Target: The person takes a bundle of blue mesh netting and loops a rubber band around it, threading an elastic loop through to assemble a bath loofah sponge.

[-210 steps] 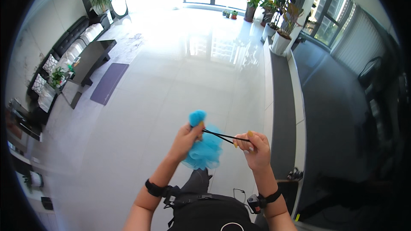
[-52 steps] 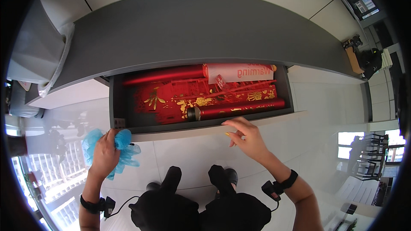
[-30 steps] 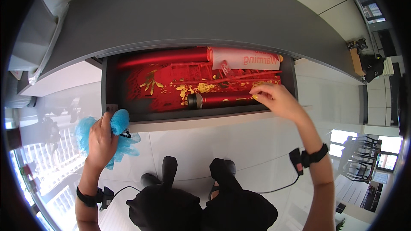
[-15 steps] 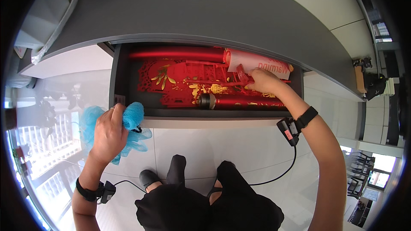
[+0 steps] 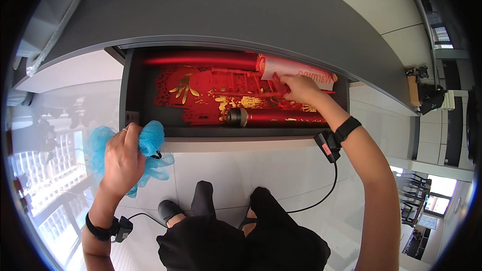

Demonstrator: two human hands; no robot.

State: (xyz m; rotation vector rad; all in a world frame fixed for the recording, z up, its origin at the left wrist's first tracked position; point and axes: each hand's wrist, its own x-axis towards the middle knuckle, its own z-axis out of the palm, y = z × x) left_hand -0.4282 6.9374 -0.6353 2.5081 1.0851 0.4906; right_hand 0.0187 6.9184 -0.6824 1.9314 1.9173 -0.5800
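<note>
My left hand (image 5: pixel 122 158) is closed on a bright blue mesh bath puff (image 5: pixel 150 139), beside the left front corner of an open dark grey drawer (image 5: pixel 216 131). Over the drawer's right half, my right hand (image 5: pixel 301 89) reaches in with fingers bent among the red contents. What its fingertips hold, if anything, is hidden. Below them lie red and gold paper cutouts (image 5: pixel 186 83) and a thin red lattice piece (image 5: pixel 236 81). A red roll (image 5: pixel 201 60) with a white printed sheet (image 5: pixel 288 70) runs along the back. A red tube with a black cap (image 5: pixel 235 117) lies in front.
A dark grey countertop (image 5: pixel 216 7) overhangs the drawer. Pale floor tiles (image 5: pixel 211 163) lie below, with my feet near the drawer front. A black cable (image 5: pixel 321 198) hangs from my right wrist strap. Dark items (image 5: pixel 431 95) sit at the far right.
My right hand has shifted slightly toward the drawer's back, its index finger now by the white sheet's edge. My left hand still holds the bath puff. The whole view has slid a little.
</note>
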